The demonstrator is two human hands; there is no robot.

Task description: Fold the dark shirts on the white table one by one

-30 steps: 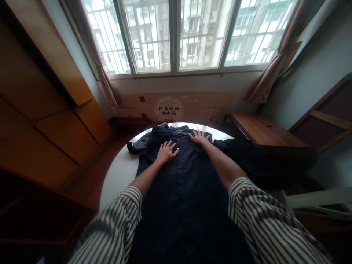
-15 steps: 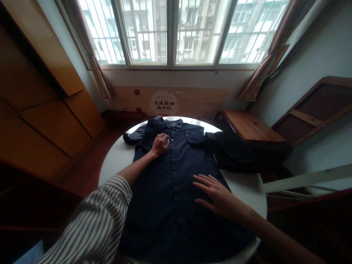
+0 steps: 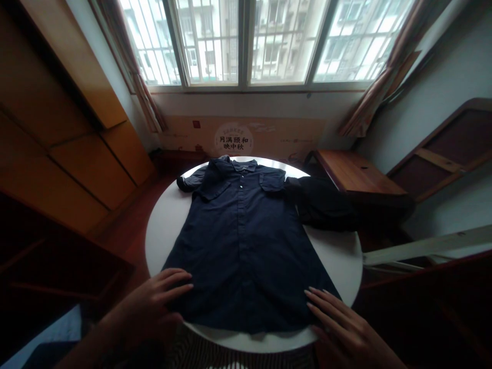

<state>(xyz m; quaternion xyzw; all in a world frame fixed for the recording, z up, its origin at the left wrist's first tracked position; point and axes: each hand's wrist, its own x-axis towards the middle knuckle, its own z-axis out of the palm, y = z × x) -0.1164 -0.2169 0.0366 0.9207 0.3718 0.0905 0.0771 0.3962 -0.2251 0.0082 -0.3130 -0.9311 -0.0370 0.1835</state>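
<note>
A dark navy short-sleeved shirt (image 3: 238, 246) lies front up and spread out on a round white table (image 3: 159, 225), its collar toward the window. Two small pale buttons show below the collar, and there is a flap pocket on each side of the chest. My left hand (image 3: 156, 294) rests at the shirt's lower left corner, fingers stretched over the cloth and thumb lower down in shadow. At the lower right corner my right hand (image 3: 342, 320) has its fingers extended on the fabric; its thumb is dark and hard to see.
The shirt's right sleeve area meets a black cloth bundle (image 3: 323, 205) at the table's right edge. A wooden desk (image 3: 361, 174) stands beyond it, and a pale bar (image 3: 418, 248) runs off to the right. Wooden cabinets (image 3: 84, 169) line the left, with a barred window ahead.
My left hand has come back from the shirt's chest to its lower left corner. My right hand has moved down and outward to the lower right corner. The view has shifted slightly.
</note>
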